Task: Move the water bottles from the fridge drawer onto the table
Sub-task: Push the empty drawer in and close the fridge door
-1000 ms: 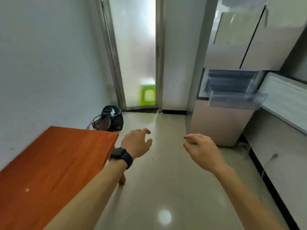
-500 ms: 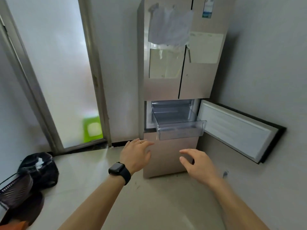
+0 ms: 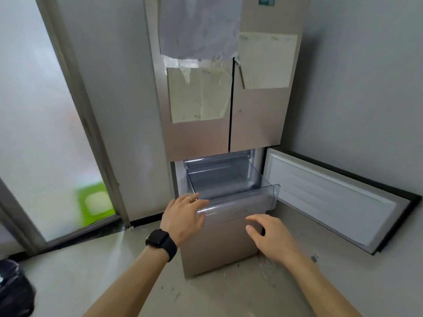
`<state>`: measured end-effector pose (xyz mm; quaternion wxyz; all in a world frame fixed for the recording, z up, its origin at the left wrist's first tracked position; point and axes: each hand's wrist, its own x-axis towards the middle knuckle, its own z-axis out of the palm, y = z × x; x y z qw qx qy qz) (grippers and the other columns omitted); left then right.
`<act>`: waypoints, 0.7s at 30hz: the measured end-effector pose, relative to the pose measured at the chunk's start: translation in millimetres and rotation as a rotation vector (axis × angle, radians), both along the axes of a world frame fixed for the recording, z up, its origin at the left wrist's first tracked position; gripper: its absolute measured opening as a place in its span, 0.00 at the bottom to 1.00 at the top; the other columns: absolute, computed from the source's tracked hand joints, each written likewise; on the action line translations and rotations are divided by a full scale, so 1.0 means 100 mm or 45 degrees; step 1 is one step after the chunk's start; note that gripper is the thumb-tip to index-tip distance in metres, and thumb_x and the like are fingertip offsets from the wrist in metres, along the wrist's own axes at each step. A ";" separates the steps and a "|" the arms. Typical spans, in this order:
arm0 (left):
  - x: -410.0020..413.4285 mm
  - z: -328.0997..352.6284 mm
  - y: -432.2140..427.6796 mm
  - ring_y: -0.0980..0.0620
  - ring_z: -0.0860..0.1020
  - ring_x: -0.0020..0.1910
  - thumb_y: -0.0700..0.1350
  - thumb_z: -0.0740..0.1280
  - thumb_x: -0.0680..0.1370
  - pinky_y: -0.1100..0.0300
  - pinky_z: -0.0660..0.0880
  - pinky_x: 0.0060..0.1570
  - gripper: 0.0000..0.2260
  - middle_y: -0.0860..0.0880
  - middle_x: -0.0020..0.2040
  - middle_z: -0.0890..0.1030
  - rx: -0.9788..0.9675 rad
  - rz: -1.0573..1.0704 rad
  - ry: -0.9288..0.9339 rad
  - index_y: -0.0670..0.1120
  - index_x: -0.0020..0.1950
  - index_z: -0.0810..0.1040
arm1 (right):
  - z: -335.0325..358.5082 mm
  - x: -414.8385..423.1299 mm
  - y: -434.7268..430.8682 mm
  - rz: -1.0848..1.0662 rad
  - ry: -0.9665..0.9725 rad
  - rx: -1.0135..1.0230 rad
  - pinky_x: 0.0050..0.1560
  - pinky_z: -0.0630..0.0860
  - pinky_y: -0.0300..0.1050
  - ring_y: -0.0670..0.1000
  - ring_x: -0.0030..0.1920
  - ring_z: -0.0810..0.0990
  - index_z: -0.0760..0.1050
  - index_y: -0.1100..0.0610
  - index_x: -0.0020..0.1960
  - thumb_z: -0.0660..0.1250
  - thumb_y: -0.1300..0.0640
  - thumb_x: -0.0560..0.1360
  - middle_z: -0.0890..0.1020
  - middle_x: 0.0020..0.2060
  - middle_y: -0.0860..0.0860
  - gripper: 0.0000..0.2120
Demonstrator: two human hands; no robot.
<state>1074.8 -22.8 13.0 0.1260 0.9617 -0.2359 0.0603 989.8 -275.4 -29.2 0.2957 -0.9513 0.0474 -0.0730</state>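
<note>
A clear plastic fridge drawer (image 3: 238, 205) is pulled out of the beige fridge (image 3: 251, 124). I see no water bottles inside it. My left hand (image 3: 183, 217), with a black watch and a ring, rests its fingers on the drawer's front left corner. Just below the drawer's front wall, my right hand (image 3: 271, 239) hovers with fingers spread and holds nothing. The table is out of view.
The fridge's lower door (image 3: 332, 200) stands swung open to the right, near the grey wall. A frosted glass door (image 3: 45, 133) is on the left, with something green behind it. A black bag (image 3: 13, 287) lies on the floor at the bottom left.
My view has turned from the orange table to the fridge and come closer. Both hands have reached forward, and the left one has come to the drawer's front corner.
</note>
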 end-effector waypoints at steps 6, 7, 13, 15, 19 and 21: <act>1.08 -0.29 -0.45 0.48 0.63 0.77 0.54 0.60 0.82 0.46 0.61 0.76 0.19 0.52 0.78 0.66 0.010 0.039 0.043 0.62 0.74 0.68 | -0.34 1.06 -0.47 -0.004 0.091 0.095 0.68 0.69 0.43 0.44 0.68 0.71 0.75 0.43 0.67 0.63 0.43 0.80 0.76 0.65 0.39 0.17; 1.21 -0.36 -0.52 0.48 0.62 0.77 0.54 0.60 0.82 0.47 0.60 0.76 0.19 0.53 0.78 0.66 0.007 0.060 0.062 0.61 0.74 0.68 | -0.41 1.21 -0.55 -0.006 0.120 0.119 0.68 0.69 0.43 0.44 0.68 0.71 0.75 0.43 0.67 0.63 0.43 0.80 0.76 0.65 0.39 0.17; 1.81 -0.84 -0.89 0.47 0.61 0.78 0.54 0.59 0.83 0.48 0.56 0.76 0.19 0.51 0.78 0.65 0.114 0.096 0.089 0.59 0.75 0.68 | -0.96 1.93 -0.84 0.010 0.361 0.283 0.66 0.71 0.44 0.46 0.67 0.74 0.75 0.46 0.68 0.63 0.45 0.81 0.76 0.66 0.42 0.17; 1.99 -0.93 -0.95 0.45 0.60 0.78 0.52 0.61 0.82 0.45 0.56 0.76 0.19 0.49 0.79 0.64 0.179 0.071 0.031 0.58 0.74 0.69 | -1.17 2.09 -0.86 -0.046 0.432 0.342 0.64 0.72 0.44 0.48 0.65 0.76 0.75 0.48 0.68 0.62 0.45 0.81 0.78 0.65 0.44 0.18; 2.52 -0.97 -1.05 0.41 0.57 0.80 0.49 0.67 0.79 0.38 0.54 0.75 0.22 0.43 0.80 0.61 0.330 0.028 -0.181 0.54 0.73 0.71 | -1.58 2.37 -0.85 -0.211 0.538 0.482 0.64 0.73 0.47 0.49 0.64 0.77 0.74 0.51 0.68 0.61 0.40 0.80 0.79 0.64 0.45 0.22; 2.80 -0.93 -1.11 0.41 0.52 0.81 0.48 0.69 0.78 0.36 0.50 0.75 0.26 0.42 0.81 0.56 0.398 -0.027 -0.271 0.53 0.76 0.68 | -1.74 2.49 -0.81 -0.304 0.547 0.620 0.63 0.74 0.48 0.50 0.61 0.78 0.73 0.52 0.67 0.61 0.37 0.79 0.79 0.62 0.47 0.24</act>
